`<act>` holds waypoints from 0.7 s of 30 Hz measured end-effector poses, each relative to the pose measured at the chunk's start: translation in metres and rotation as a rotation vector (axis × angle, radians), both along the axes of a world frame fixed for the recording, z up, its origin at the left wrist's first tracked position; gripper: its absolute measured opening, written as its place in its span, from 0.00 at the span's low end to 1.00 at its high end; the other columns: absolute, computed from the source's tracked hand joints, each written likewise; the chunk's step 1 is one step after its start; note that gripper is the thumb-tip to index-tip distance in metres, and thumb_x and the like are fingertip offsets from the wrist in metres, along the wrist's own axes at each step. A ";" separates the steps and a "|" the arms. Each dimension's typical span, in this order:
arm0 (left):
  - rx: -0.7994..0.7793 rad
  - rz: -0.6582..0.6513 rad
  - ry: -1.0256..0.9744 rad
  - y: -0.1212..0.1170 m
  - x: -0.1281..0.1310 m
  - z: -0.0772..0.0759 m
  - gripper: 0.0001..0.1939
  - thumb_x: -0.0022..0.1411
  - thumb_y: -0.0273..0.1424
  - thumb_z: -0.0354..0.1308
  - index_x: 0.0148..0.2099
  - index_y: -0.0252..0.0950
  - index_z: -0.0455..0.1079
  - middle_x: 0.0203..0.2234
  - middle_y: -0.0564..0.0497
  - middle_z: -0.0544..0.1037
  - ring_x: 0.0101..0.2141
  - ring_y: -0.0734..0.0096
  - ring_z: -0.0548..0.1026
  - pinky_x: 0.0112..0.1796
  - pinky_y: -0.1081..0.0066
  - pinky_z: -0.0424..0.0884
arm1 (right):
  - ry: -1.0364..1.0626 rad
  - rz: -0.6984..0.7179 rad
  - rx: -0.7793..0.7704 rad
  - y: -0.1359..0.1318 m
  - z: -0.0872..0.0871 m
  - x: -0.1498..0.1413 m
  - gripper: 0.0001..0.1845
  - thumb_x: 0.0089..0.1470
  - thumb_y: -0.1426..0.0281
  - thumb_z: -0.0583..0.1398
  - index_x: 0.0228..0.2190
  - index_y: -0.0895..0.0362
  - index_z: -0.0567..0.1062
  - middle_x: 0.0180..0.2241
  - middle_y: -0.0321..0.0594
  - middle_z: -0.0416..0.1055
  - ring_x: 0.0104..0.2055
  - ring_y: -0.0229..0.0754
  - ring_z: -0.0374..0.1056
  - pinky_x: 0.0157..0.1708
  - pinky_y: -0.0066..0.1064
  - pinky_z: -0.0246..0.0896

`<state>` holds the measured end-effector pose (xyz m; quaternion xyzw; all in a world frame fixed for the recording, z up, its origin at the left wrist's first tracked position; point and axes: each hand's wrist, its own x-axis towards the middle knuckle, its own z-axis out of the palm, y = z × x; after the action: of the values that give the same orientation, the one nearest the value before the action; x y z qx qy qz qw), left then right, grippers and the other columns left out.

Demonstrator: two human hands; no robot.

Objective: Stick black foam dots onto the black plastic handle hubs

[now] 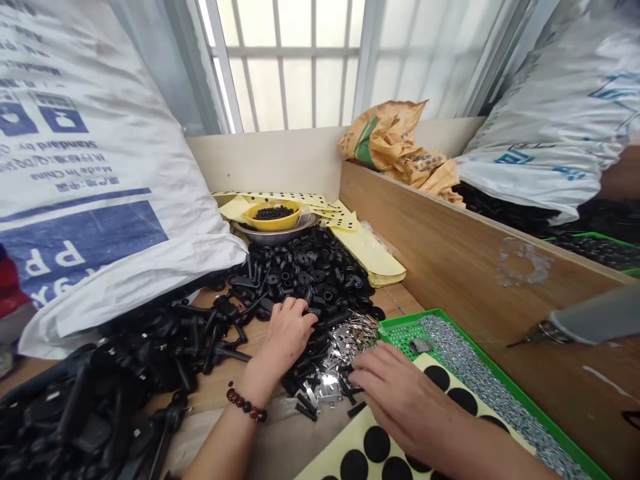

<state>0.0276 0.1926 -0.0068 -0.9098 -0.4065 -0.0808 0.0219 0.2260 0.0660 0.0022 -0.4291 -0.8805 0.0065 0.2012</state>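
Note:
My left hand, with a beaded bracelet on its wrist, reaches to the near edge of a pile of black plastic parts. Its fingers curl down among them, and whatever they grip is hidden. My right hand is over the right side of a small heap of shiny metal pieces, fingers bent together and tips mostly out of sight. Short black ribbed pieces lie in front of the heap. Beneath the right forearm is a yellow sheet of round black pads.
A green tray of small grey metal parts sits on the right, beside a wooden partition. Black assemblies and a big white sack crowd the left. A yellow bowl stands behind the pile. A pointed-tip tool juts in from the right.

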 end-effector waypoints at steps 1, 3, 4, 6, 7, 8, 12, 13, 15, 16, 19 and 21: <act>0.000 0.000 -0.016 0.001 0.001 -0.002 0.06 0.62 0.26 0.58 0.41 0.40 0.74 0.42 0.47 0.71 0.45 0.59 0.64 0.40 0.62 0.62 | -0.045 -0.022 0.005 0.011 0.004 0.000 0.13 0.53 0.81 0.52 0.36 0.57 0.72 0.35 0.43 0.71 0.38 0.46 0.65 0.43 0.39 0.58; -0.005 -0.003 -0.049 0.003 0.001 -0.004 0.07 0.62 0.26 0.57 0.41 0.41 0.74 0.42 0.47 0.71 0.45 0.60 0.64 0.40 0.62 0.62 | -0.161 -0.079 0.014 0.035 0.006 -0.003 0.11 0.54 0.80 0.53 0.36 0.58 0.73 0.35 0.44 0.71 0.37 0.45 0.64 0.39 0.37 0.57; -0.009 -0.005 -0.065 0.004 0.001 -0.005 0.07 0.62 0.26 0.57 0.41 0.41 0.74 0.42 0.48 0.71 0.45 0.60 0.64 0.40 0.63 0.63 | -0.222 -0.117 0.019 0.047 0.005 -0.005 0.10 0.54 0.80 0.54 0.36 0.58 0.73 0.35 0.44 0.71 0.37 0.46 0.63 0.38 0.36 0.56; -0.018 -0.006 -0.092 0.004 0.001 -0.005 0.07 0.62 0.26 0.57 0.40 0.41 0.75 0.41 0.48 0.71 0.44 0.61 0.65 0.40 0.63 0.63 | -0.302 -0.169 0.046 0.069 -0.001 -0.011 0.08 0.54 0.78 0.56 0.35 0.59 0.73 0.36 0.45 0.70 0.37 0.47 0.63 0.36 0.36 0.55; -0.022 -0.004 -0.104 0.004 0.001 -0.005 0.07 0.62 0.26 0.56 0.40 0.41 0.75 0.40 0.48 0.71 0.44 0.61 0.65 0.40 0.63 0.63 | -0.321 -0.177 0.057 0.077 -0.006 -0.013 0.07 0.54 0.78 0.56 0.35 0.59 0.73 0.36 0.46 0.70 0.38 0.47 0.62 0.35 0.36 0.54; -0.027 0.000 -0.115 0.003 0.001 -0.005 0.08 0.62 0.25 0.56 0.40 0.41 0.75 0.40 0.48 0.71 0.44 0.61 0.65 0.40 0.63 0.63 | -0.330 -0.175 0.068 0.085 -0.010 -0.015 0.07 0.55 0.78 0.57 0.35 0.59 0.73 0.36 0.46 0.70 0.38 0.48 0.62 0.35 0.37 0.53; -0.058 0.008 -0.161 0.000 0.000 -0.004 0.08 0.62 0.24 0.56 0.40 0.39 0.75 0.40 0.48 0.71 0.43 0.61 0.66 0.41 0.62 0.65 | -0.336 -0.131 0.096 0.103 -0.021 -0.016 0.07 0.57 0.77 0.55 0.34 0.59 0.73 0.36 0.46 0.69 0.40 0.49 0.61 0.36 0.38 0.52; -0.068 0.008 -0.175 -0.001 0.000 -0.004 0.07 0.61 0.24 0.57 0.41 0.38 0.74 0.41 0.47 0.72 0.44 0.60 0.66 0.42 0.62 0.65 | -0.331 -0.122 0.101 0.105 -0.021 -0.015 0.07 0.57 0.77 0.55 0.34 0.58 0.73 0.37 0.46 0.69 0.40 0.49 0.60 0.36 0.38 0.52; -0.085 0.008 -0.207 -0.002 0.000 -0.004 0.08 0.61 0.26 0.58 0.43 0.36 0.73 0.42 0.46 0.72 0.45 0.59 0.66 0.43 0.60 0.65 | -0.312 -0.109 0.110 0.107 -0.018 -0.013 0.06 0.58 0.74 0.55 0.34 0.58 0.74 0.38 0.46 0.69 0.41 0.50 0.60 0.37 0.38 0.51; -0.092 0.009 -0.226 -0.003 0.000 -0.004 0.08 0.61 0.26 0.58 0.44 0.36 0.73 0.42 0.46 0.72 0.45 0.58 0.66 0.43 0.60 0.65 | -0.300 -0.103 0.113 0.108 -0.016 -0.012 0.07 0.59 0.73 0.55 0.34 0.58 0.74 0.38 0.46 0.69 0.41 0.50 0.60 0.37 0.39 0.52; -0.121 0.010 -0.292 -0.005 0.003 -0.001 0.06 0.62 0.26 0.56 0.42 0.34 0.73 0.39 0.45 0.74 0.43 0.58 0.67 0.43 0.59 0.65 | -0.259 -0.074 0.122 0.109 -0.008 -0.009 0.07 0.59 0.72 0.55 0.33 0.58 0.73 0.38 0.46 0.69 0.42 0.49 0.60 0.39 0.39 0.52; -0.155 0.001 -0.354 -0.007 0.005 0.004 0.07 0.64 0.25 0.54 0.40 0.33 0.73 0.36 0.45 0.75 0.40 0.61 0.68 0.43 0.62 0.66 | -0.241 -0.043 0.128 0.109 -0.003 -0.007 0.07 0.60 0.73 0.54 0.34 0.58 0.73 0.37 0.45 0.69 0.41 0.48 0.60 0.41 0.39 0.53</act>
<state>0.0325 0.1853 -0.0029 -0.8802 -0.4093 -0.2082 -0.1199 0.2189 0.1748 -0.0009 -0.4318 -0.8876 -0.1053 0.1210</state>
